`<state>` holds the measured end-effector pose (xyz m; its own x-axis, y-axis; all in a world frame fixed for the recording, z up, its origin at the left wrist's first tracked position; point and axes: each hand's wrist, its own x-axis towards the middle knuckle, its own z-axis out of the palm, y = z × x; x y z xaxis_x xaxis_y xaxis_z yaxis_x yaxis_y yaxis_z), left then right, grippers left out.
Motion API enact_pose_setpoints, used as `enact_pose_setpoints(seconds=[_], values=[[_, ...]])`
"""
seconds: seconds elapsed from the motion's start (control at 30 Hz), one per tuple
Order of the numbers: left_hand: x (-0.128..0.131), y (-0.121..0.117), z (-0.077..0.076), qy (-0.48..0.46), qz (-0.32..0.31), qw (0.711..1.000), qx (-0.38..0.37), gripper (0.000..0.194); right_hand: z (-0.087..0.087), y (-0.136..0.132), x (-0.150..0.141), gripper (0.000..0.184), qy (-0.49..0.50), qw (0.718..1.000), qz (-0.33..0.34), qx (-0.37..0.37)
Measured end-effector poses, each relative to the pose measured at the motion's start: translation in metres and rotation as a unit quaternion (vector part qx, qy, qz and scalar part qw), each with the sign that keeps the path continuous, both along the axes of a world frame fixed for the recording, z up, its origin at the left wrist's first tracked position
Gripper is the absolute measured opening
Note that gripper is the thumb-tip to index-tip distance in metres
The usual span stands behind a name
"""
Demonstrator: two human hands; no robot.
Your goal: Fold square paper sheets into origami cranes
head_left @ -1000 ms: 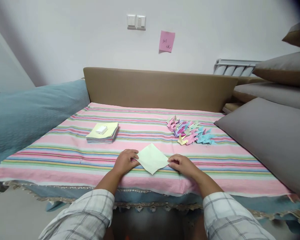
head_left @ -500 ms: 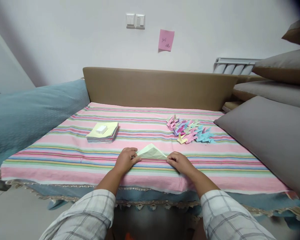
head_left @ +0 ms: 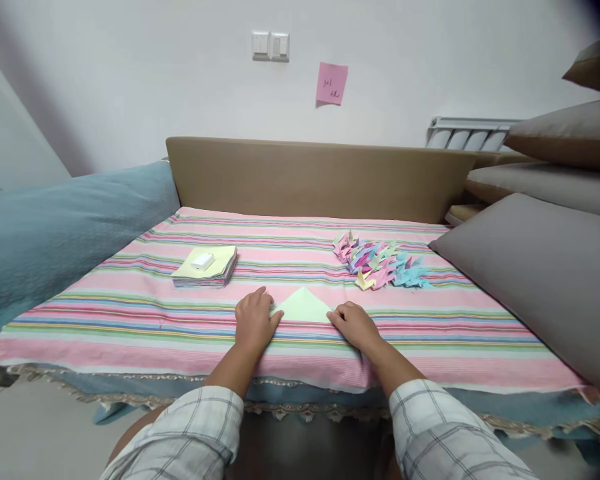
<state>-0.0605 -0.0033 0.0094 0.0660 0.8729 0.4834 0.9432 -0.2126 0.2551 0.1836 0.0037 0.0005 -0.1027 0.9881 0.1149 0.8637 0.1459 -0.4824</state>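
A light green sheet of origami paper (head_left: 304,307), folded into a triangle, lies flat on the striped cloth with its point away from me. At its left corner is my left hand (head_left: 255,323), fingers spread on the cloth and the thumb touching the paper's edge. My right hand (head_left: 354,325) has curled fingers, with thumb and forefinger closed on the right corner. Beyond it, to the right, lie several folded paper cranes (head_left: 380,263) in pink, purple, blue and yellow. A stack of square paper (head_left: 215,267) sits to the left, topped by a small white block (head_left: 203,261).
The striped cloth (head_left: 145,293) covers the seat of a sofa with a brown backrest (head_left: 305,177). A blue-covered armrest (head_left: 80,213) borders the left side. Grey cushions (head_left: 540,260) are piled at the right. On the wall are a pink note (head_left: 331,83) and switches (head_left: 271,46).
The triangle, raised a little and creased before, now lies flatter. My left hand has loosened from a pinch and spread its fingers. My right hand has shifted slightly left along the paper.
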Motion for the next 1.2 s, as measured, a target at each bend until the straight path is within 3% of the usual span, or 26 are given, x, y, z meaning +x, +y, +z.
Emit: enact_pose_setpoints(seconds=[0.03, 0.13, 0.2, 0.3, 0.37, 0.43, 0.5, 0.6, 0.7, 0.83, 1.03, 1.2], values=[[0.006, -0.005, 0.002, 0.021, -0.019, 0.999, 0.016, 0.021, 0.001, 0.0, 0.0, 0.03, -0.004, 1.0, -0.002, 0.0], [0.025, -0.02, 0.0, 0.093, -0.185, 0.978, -0.01, 0.028, 0.001, 0.001, 0.001, 0.03, -0.01, 1.0, 0.005, 0.002], [0.035, -0.028, -0.007, 0.119, -0.239, 0.962, -0.05, 0.049, 0.001, 0.001, 0.002, 0.03, -0.012, 1.0, 0.011, 0.002], [0.042, -0.036, -0.02, 0.128, -0.235, 0.958, -0.102, 0.073, 0.003, -0.001, 0.003, 0.025, -0.015, 1.0, 0.0, 0.014], [0.043, -0.037, -0.026, 0.129, -0.23, 0.957, -0.118, 0.076, 0.007, -0.005, -0.001, 0.016, -0.013, 0.997, -0.025, 0.066], [0.042, -0.036, -0.029, 0.13, -0.231, 0.956, -0.123, 0.077, 0.011, -0.013, -0.009, 0.018, -0.008, 0.99, -0.026, 0.139], [0.041, -0.036, -0.029, 0.131, -0.233, 0.955, -0.126, 0.078, 0.013, -0.021, -0.019, 0.021, 0.008, 0.987, 0.056, 0.151], [0.042, -0.037, -0.026, 0.134, -0.234, 0.954, -0.133, 0.075, 0.011, -0.032, -0.032, 0.03, 0.021, 0.978, 0.179, 0.106], [0.042, -0.037, -0.023, 0.131, -0.234, 0.953, -0.141, 0.074, 0.004, -0.036, -0.037, 0.035, 0.019, 0.975, 0.206, 0.083], [0.04, -0.037, -0.021, 0.128, -0.244, 0.951, -0.142, 0.078, 0.004, -0.034, -0.032, 0.037, 0.006, 0.983, 0.172, 0.058], [0.03, -0.037, -0.016, 0.129, -0.264, 0.944, -0.152, 0.076, 0.019, -0.033, -0.018, 0.026, -0.037, 0.996, 0.082, 0.007], [0.024, -0.037, -0.009, 0.115, -0.269, 0.942, -0.165, 0.073, 0.019, -0.031, -0.005, 0.022, -0.009, 0.999, 0.028, -0.03]])
